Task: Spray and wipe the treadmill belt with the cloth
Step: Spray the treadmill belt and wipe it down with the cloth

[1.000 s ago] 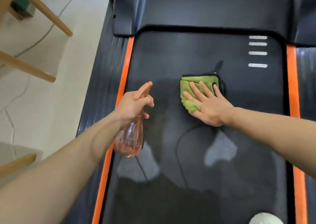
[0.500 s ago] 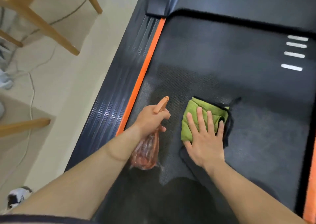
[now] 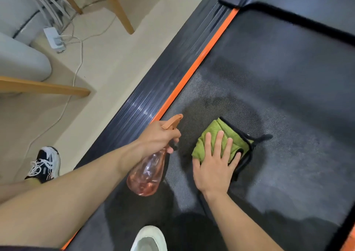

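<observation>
A folded green cloth (image 3: 213, 133) with a black edge lies on the dark treadmill belt (image 3: 278, 89). My right hand (image 3: 215, 162) presses flat on it, fingers spread. My left hand (image 3: 157, 135) grips the neck of a clear pink spray bottle (image 3: 148, 176) with an orange trigger, held just left of the cloth above the belt's left side, its nozzle pointing up and to the right. A darker damp patch on the belt surrounds the cloth.
An orange stripe (image 3: 194, 68) and a ribbed black side rail (image 3: 153, 89) run along the belt's left. On the floor to the left are wooden chair legs (image 3: 119, 9), a power strip with cables (image 3: 54, 39) and a dark sneaker (image 3: 45, 164). A white shoe (image 3: 149, 239) is at the bottom.
The view has swung left and down. My right hand with the cloth has slid toward the belt's left side, close to the bottle. My left hand keeps its hold on the bottle.
</observation>
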Motion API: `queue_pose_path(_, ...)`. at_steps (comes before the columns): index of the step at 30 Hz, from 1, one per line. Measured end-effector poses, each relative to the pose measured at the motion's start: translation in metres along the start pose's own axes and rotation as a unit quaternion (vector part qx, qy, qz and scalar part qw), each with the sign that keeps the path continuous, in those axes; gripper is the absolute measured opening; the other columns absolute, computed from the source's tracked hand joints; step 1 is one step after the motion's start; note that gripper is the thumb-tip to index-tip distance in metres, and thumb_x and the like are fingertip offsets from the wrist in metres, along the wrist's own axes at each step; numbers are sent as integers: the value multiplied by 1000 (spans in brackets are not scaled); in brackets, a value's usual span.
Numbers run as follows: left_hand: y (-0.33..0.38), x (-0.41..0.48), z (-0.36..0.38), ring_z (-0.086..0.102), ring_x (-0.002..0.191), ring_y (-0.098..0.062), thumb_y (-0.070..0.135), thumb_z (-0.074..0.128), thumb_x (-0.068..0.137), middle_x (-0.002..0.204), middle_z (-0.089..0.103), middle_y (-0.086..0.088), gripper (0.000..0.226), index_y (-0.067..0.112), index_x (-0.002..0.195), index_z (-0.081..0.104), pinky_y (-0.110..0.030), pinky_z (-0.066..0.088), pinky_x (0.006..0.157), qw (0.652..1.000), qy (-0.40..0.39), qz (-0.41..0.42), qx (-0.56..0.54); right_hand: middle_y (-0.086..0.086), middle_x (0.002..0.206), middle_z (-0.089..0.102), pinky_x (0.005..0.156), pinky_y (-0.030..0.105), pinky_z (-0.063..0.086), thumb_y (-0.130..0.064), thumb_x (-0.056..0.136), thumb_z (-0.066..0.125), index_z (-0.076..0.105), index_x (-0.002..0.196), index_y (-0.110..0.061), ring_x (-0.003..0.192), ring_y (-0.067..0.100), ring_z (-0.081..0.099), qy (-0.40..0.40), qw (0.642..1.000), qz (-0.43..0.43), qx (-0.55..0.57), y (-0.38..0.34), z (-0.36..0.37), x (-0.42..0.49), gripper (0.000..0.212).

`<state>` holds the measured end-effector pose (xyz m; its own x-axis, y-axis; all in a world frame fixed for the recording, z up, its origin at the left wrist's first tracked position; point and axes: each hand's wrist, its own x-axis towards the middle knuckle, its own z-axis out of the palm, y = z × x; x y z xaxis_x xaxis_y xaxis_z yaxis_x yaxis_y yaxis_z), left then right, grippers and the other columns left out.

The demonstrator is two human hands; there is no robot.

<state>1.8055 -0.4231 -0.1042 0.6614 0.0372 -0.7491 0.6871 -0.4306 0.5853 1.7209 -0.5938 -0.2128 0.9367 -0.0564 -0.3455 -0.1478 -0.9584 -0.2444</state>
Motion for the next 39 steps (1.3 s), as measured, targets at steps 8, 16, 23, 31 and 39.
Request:
queue_pose_path(8, -7, -12, -7, 67, 58, -20, 12, 74, 90, 91, 71, -23, 24, -12, 96, 71, -31, 55, 64, 999, 30, 15, -6, 8, 170, 7, 121, 63, 13, -54, 90, 35, 16, 162, -26, 156, 37, 7, 18, 999, 15, -22, 19, -1, -26, 80)
queue_pose_path(16, 28, 18, -8, 63, 54, -24, 14, 72, 91, 76, 75, 4, 18, 12, 108, 76, -36, 55, 66, 998, 7, 41, -37, 11, 170, 8, 117, 67, 15, -56, 90, 29, 19, 162, -23, 155, 39, 9, 22, 998, 61, -21, 27, 5, -36, 80)
queue_pose_path(23, 36, 32, -4, 67, 53, -22, 16, 72, 89, 78, 75, -6, 2, 16, 91, 71, -19, 41, 41, 999, -28, -11, 32, 5, 171, -4, 122, 62, 10, -59, 92, 20, 7, 163, -27, 156, 33, 0, 30, 996, 84, -9, 28, -6, -4, 79)
queue_pose_path(31, 3, 29, -15, 68, 63, -25, 18, 75, 84, 96, 76, -16, 36, 3, 116, 73, -37, 60, 65, 997, -70, 0, 36, 9, 170, -3, 124, 58, 5, -63, 89, 20, 5, 162, -15, 157, 31, -2, 45, 996, 71, -9, 52, -48, 94, 89)
queue_pose_path(39, -4, 15, -37, 65, 78, -38, 26, 82, 64, 113, 71, -19, 37, 20, 100, 75, -32, 56, 53, 988, 2, 56, -144, 2, 171, -8, 122, 58, -3, -60, 96, 28, 4, 162, -35, 156, 29, -8, 6, 990, -119, -75, -16, -53, 160, 75)
